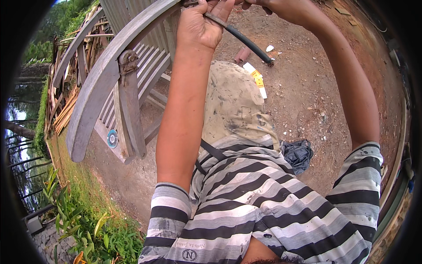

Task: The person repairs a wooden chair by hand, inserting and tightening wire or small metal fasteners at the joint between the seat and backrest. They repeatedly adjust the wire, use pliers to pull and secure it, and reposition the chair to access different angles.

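- Left hand (200, 24) is closed around a black-handled tool (246, 39), steadying it against the wooden bench's curved top rail (105, 75);
- right hand (272, 5) grips its upper end; its fingers are cropped, so how far it closes is unclear.

A flat white and yellow package (257, 79) lies on the reddish dirt ground (307, 88) near a dark rod's tip. A small round blue-green label (112, 138) sits on the wooden bench's underside.

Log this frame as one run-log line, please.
left hand: grips black-handled tool | right hand: at top edge, hold unclear | beside: grey wooden bench
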Available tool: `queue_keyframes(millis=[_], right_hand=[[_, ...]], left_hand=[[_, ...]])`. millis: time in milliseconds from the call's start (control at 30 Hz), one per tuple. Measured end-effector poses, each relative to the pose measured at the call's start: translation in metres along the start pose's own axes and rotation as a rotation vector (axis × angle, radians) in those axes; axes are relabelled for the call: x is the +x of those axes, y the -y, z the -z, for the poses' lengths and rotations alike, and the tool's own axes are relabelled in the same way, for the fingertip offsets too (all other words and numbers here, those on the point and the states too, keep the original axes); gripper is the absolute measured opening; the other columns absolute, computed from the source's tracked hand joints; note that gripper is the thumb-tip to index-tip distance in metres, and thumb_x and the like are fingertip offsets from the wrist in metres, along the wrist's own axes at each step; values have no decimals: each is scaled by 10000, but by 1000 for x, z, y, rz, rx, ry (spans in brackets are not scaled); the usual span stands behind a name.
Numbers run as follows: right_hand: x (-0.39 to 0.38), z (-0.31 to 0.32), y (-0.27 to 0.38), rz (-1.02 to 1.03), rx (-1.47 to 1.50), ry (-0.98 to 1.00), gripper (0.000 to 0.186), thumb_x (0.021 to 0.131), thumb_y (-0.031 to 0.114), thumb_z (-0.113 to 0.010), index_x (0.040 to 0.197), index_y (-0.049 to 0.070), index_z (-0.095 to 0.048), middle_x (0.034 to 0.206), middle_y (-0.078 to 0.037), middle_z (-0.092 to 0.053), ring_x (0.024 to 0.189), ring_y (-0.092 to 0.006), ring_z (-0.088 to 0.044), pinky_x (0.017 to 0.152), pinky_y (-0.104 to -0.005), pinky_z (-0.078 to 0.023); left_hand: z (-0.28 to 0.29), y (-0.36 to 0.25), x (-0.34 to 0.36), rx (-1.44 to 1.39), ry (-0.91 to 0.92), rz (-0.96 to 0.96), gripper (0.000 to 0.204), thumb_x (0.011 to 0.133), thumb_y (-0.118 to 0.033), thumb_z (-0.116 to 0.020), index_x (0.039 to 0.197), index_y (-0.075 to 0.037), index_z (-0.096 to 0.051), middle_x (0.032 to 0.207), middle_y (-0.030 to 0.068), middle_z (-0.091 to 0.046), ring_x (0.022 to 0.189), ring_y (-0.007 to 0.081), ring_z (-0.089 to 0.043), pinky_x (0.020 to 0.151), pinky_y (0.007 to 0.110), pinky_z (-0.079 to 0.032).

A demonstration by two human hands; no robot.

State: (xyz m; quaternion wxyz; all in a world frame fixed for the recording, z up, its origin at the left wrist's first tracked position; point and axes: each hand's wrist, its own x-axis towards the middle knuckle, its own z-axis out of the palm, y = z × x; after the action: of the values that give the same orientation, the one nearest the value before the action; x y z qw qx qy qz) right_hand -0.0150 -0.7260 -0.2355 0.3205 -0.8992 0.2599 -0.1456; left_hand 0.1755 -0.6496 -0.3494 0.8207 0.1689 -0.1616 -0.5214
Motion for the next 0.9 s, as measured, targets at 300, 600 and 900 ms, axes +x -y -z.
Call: queue_keyframes(millis=[300,600,900], right_hand=[[-4,0,6,74,11,18,258,990,45,-606,1159,91,-795,1031,-84,-786,912,-162,-718,762,-302,-569],[-63,-36,37,260,-874,-106,711,807,358,-764,1417,35,-593,1512,-348,-449,1385,-465,-465,1100,-650,-386],[-56,-44,18,315,-930,-217,641,788,288,-728,1396,111,-633,1210,-187,-585,1149,-257,-545,1000,-420,-428]], left_hand=[[2,6,5,111,-34,-47,237,1084,-45,-384,1241,35,-542,1177,231,-681,1070,336,-705,882,407,-658],[-10,8,11,112,-259,-123,238,1042,9,-408,1240,11,-541,1082,174,-680,965,297,-728,748,354,-684],[-24,9,10,106,-224,-78,230,1069,-17,-390,1229,23,-550,1154,185,-662,961,304,-716,787,385,-684]])
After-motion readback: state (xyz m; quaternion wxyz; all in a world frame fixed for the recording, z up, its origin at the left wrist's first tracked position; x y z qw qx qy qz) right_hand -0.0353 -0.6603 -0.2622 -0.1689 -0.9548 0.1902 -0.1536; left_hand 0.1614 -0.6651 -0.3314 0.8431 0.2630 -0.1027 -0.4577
